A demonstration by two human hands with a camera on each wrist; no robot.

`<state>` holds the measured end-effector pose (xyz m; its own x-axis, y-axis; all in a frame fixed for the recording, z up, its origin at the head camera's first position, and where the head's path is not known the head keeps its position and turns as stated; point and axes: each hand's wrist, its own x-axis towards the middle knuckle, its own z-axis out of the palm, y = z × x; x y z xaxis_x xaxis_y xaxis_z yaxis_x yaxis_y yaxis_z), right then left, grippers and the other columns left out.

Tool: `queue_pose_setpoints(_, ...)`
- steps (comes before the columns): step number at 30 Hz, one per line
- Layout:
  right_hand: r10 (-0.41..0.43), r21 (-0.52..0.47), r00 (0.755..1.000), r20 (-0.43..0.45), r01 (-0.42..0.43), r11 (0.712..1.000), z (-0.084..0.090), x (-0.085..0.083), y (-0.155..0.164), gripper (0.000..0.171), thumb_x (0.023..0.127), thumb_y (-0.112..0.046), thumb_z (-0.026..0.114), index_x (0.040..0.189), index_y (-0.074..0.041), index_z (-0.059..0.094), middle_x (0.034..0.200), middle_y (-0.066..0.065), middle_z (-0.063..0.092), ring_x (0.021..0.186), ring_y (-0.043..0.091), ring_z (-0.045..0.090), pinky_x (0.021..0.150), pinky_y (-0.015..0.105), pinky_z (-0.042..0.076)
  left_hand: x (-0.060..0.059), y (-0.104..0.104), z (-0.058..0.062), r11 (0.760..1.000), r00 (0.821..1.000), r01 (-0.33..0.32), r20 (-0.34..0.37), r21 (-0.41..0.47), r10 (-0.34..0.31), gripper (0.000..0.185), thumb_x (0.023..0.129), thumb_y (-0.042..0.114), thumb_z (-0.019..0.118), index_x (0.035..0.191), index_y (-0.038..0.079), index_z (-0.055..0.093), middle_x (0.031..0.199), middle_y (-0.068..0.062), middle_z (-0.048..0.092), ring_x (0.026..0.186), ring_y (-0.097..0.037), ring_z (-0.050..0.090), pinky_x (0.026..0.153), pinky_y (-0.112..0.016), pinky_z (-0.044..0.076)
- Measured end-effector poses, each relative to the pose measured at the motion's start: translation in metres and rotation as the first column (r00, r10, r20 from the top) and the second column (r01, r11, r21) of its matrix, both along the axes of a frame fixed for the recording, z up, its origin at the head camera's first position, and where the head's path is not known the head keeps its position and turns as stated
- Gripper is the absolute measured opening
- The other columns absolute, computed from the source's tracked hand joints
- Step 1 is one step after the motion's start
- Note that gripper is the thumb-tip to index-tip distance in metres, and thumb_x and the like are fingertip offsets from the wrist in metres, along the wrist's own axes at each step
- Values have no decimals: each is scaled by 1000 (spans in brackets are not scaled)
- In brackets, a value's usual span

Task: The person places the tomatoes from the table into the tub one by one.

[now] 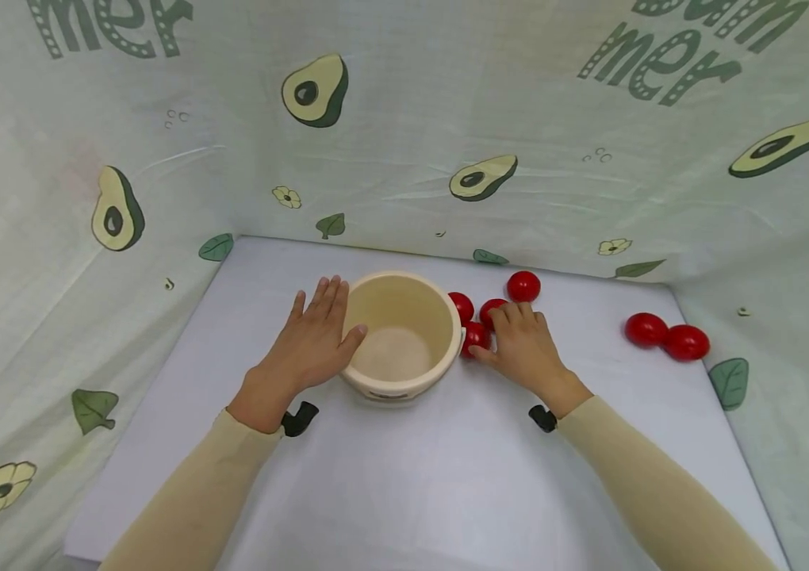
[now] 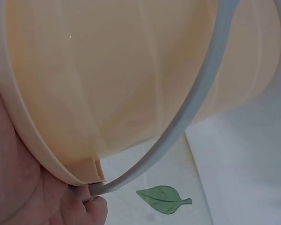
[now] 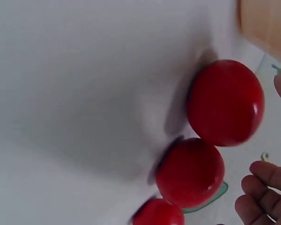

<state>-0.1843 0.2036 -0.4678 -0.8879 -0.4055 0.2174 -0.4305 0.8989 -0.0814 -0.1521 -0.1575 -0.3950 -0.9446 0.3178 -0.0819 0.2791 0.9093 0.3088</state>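
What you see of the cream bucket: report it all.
The bucket is round and cream-coloured, of what looks like smooth plastic, with a thick rim and an outside lug where a greyish handle is attached. The handle hangs down along the outer wall. The bucket stands upright on the white table, open at the top with nothing visible inside. The person's left grip lies against the rim. Red round objects sit close to its right side; whether any touches it is unclear.

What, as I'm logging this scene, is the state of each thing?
Bucket: upright, open, empty
Handle: lowered along the bucket's outside
Left hand: fingers straight, against the bucket's rim
Right hand: among the nearer balls, no grip visible
Four nearer balls: outside the bucket, clustered
Two balls at right: side by side
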Motion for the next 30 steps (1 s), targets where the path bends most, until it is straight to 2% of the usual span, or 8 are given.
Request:
queue_pose_setpoints(8, -29, 33, 1000, 9, 29, 999, -25, -5, -10, 70, 83, -52, 83, 116, 5, 61, 110, 22, 59, 106, 37, 53, 79, 51, 47, 0, 1, -2, 1000, 1000, -3, -4, -10, 3, 83, 112, 51, 35, 168, -2, 6, 177, -20, 5, 165, -34, -1, 132, -60, 1)
queue_pose_setpoints(12, -50, 32, 998, 36, 49, 998, -28, -6, -13, 69, 85, -52, 79, 116, 6, 61, 109, 22, 60, 105, 36, 52, 79, 50, 46, 0, 0, -2, 1000, 1000, 1, -2, -2, -1, 82, 112, 51, 35, 168, -2, 6, 176, -20, 5, 165, -34, -1, 132, -60, 1)
queue_pose_setpoints(14, -71, 7, 997, 38, 71, 997, -24, -7, -13, 69, 85, -54, 77, 114, 7, 61, 107, 21, 60, 103, 36, 52, 79, 50, 46, -1, -2, -2, 1000, 1000, 9, 5, 10, -9, 81, 112, 50, 34, 168, -2, 6, 177, -20, 4, 165, -34, -2, 131, -61, 1)
queue_pose_setpoints(16, -101, -28, 995, 17, 101, 994, -14, -8, -13, 71, 85, -56, 76, 114, 7, 60, 106, 21, 60, 102, 36, 52, 80, 51, 47, -2, -4, -2, 999, 1000, 14, 11, 30, -15, 78, 113, 48, 32, 168, -1, 6, 177, -20, 4, 165, -34, -2, 131, -61, 0)
queue_pose_setpoints(18, -124, -83, 992, -26, 122, 989, 4, -11, -14, 72, 85, -55, 76, 112, 9, 60, 105, 23, 60, 103, 38, 52, 80, 53, 48, -5, -7, -2, 999, 1000, 19, 17, 47, -19, 76, 114, 48, 30, 168, 0, 6, 177, -18, 3, 165, -33, -4, 131, -61, -2)
queue_pose_setpoints(22, -100, -207, 984, -147, 68, 976, 52, -14, -27, 70, 84, -49, 78, 113, 12, 60, 106, 27, 61, 103, 42, 54, 82, 55, 49, -7, -8, -3, 998, 1000, 23, 17, 51, -24, 72, 114, 44, 28, 169, 2, 6, 178, -17, 4, 165, -32, -4, 131, -60, -2)
queue_pose_setpoints(26, 39, -275, 983, -180, -88, 957, 85, -8, -59, 65, 83, -43, 79, 115, 9, 59, 106, 24, 61, 102, 39, 54, 87, 53, 47, -6, -4, -5, 999, 1000, 23, 7, 22, -23, 71, 114, 42, 29, 168, 1, 7, 177, -17, 6, 165, -32, -2, 131, -60, 0)
queue_pose_setpoints(30, 216, -199, 969, -120, -237, 951, 91, -1, -92, 64, 83, -46, 78, 116, 6, 59, 108, 19, 62, 103, 34, 55, 91, 49, 49, -6, 0, -5, 1000, 1000, 15, -8, -2, -15, 71, 114, 41, 30, 168, 0, 10, 177, -18, 8, 165, -33, 1, 132, -60, 1)
